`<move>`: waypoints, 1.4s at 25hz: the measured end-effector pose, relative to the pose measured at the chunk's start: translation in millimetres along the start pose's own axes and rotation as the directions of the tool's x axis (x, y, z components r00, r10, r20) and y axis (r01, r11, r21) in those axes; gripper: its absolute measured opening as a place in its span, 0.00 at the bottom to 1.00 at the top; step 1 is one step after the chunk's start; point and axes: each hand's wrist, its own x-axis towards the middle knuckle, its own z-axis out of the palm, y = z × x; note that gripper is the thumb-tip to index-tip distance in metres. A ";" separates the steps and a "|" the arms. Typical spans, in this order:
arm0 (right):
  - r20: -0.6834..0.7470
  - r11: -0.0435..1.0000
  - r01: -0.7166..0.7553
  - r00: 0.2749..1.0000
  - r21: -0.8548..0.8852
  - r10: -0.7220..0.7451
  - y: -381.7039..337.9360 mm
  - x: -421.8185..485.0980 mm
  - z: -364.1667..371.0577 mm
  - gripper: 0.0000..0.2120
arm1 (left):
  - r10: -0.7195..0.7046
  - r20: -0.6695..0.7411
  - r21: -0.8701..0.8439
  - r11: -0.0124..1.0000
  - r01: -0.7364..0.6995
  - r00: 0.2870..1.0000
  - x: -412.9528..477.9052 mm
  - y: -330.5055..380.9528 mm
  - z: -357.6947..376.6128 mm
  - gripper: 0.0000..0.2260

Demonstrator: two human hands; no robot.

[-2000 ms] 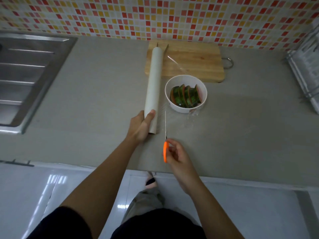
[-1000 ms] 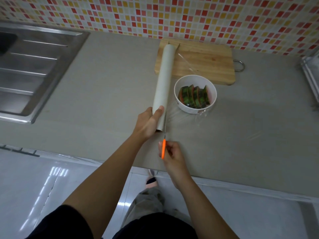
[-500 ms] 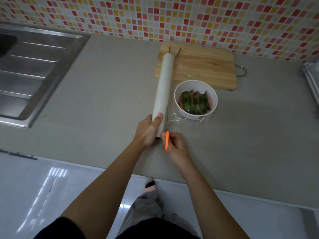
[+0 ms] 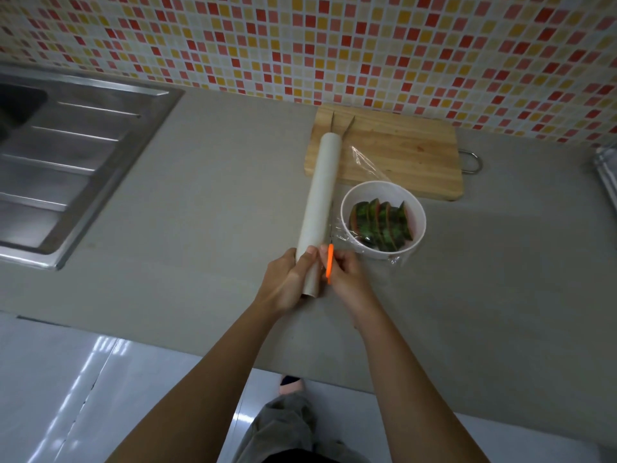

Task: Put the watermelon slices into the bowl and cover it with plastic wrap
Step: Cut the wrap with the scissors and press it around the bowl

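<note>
Green-rinded watermelon slices stand in the white bowl on the grey counter.
The bowl is just near of the board. Clear wrap shows at its far and near sides. The roll lies just left. The left hand grips the roll's near end. The right hand pinches an orange-handled blade against the roll's right side. A sink is at far left.
</note>
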 end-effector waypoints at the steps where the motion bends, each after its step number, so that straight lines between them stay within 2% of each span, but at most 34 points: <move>1: 0.001 1.000 0.006 1.000 -0.007 -0.006 -0.7 3.0 0.4 0.14 | 0.003 0.001 0.007 1.000 -0.003 1.000 0.1 0.2 -0.8 0.19; 5: -0.007 1.000 0.001 1.000 -0.003 -0.001 -4.3 10.6 4.2 0.15 | -0.024 0.023 0.026 0.999 0.023 0.999 -0.5 1.9 -6.8 0.26; 9: -0.021 1.000 -0.007 1.000 -0.029 0.006 -9.5 17.4 5.5 0.13 | -0.019 0.019 0.037 0.999 0.018 1.000 -2.3 3.6 -11.5 0.27; 13: -0.035 0.998 -0.042 0.999 -0.036 0.041 -12.3 20.8 9.3 0.17 | -0.012 0.025 0.063 0.998 0.010 1.000 -3.6 1.3 -15.1 0.26; 16: -0.062 0.999 -0.004 0.998 -0.046 0.001 -7.3 19.5 10.2 0.15 | -0.008 0.043 0.068 0.998 0.005 0.999 -8.4 -3.3 -15.6 0.25; 23: -0.044 0.998 -0.055 0.998 -0.040 0.053 -13.2 25.5 11.2 0.28 | -0.022 0.047 0.048 0.999 0.019 0.999 -14.6 -3.8 -17.5 0.25; 25: -0.053 0.998 -0.047 0.998 -0.033 0.046 -11.9 25.5 10.6 0.26 | -0.023 0.052 0.055 0.998 0.020 0.998 -17.0 -5.4 -19.8 0.25; 29: -0.073 0.999 0.000 0.997 -0.032 -0.002 -5.5 22.3 2.0 0.15 | -0.011 0.061 0.071 0.997 0.006 0.998 -20.8 -6.1 -19.0 0.24; 35: -0.048 0.998 -0.069 0.997 -0.013 0.068 -20.3 23.1 3.6 0.18 | -0.045 0.061 -0.039 0.998 0.047 0.997 -23.8 -1.8 -13.7 0.23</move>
